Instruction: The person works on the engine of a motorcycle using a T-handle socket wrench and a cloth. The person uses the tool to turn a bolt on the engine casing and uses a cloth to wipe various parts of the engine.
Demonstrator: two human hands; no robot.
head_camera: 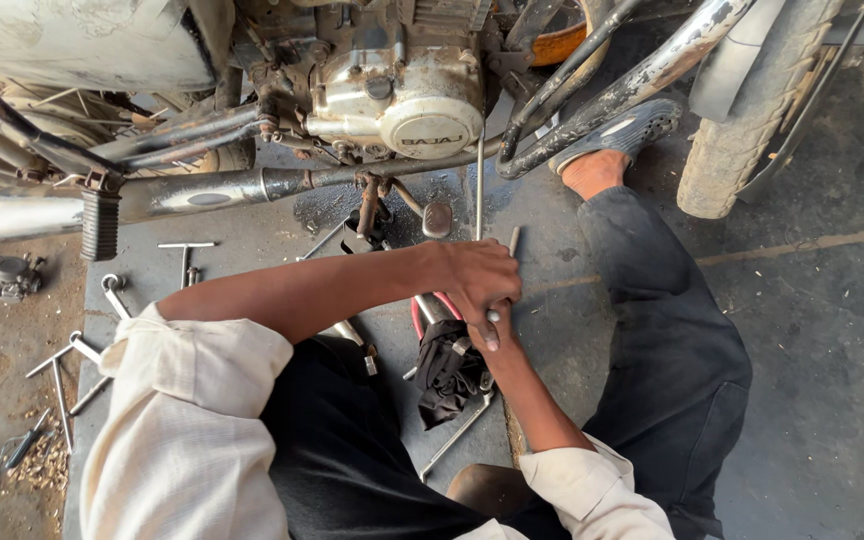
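Down on the concrete floor [822, 330] beside the motorcycle [392, 90], I crouch with both arms reaching forward over a scatter of tools. My left hand [477, 278] is closed over the top of a thin metal rod [479, 190] that rises toward the engine case [422, 110]; the fingers wrap around it and a short silver end pokes out below them. My right hand [487, 338] sits directly underneath, mostly hidden by the left, so I cannot tell whether it grips the rod or only braces it. Just below my hands lies a bunched black rag [447, 375], with a red hose or handle [418, 318] touching it.

The rod looks long and slender, so I judge it could bend or skid sideways if I push off-axis, and my knuckles would go toward the brake pedal [437, 218] and the exhaust pipe [212, 190] close ahead. A dark wet patch [342, 205] lies under the engine; if that is oil, my grip or my sandalled foot [617, 135] might slip. T-handle wrenches [184, 250] lie loose to my left, near my knee, easy to kneel on or kick under the frame.
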